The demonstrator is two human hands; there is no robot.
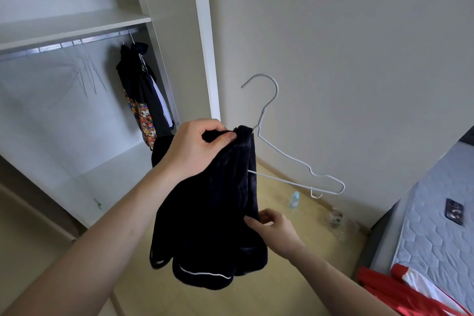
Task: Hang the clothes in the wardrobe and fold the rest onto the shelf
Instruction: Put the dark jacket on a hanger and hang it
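A dark navy fleece garment (210, 213) with white piping hangs from a white wire hanger (287, 159). My left hand (197, 149) grips the top of the garment where it drapes over the hanger's left end. My right hand (274, 228) pinches the garment's right edge lower down. The hanger's hook points up and to the left, in front of the wall. The open white wardrobe (202, 33) stands to the left, with a metal rail (64, 45) under a shelf (71, 24). Dark clothes and a patterned piece (143, 95) hang at the rail's right end.
Empty wire hangers (87, 72) hang on the rail. A small bottle (294, 199) and a glass (335, 218) stand on the wooden floor by the wall. A mattress (441, 220) at right holds a phone (454, 211) and a red and white garment (410, 287).
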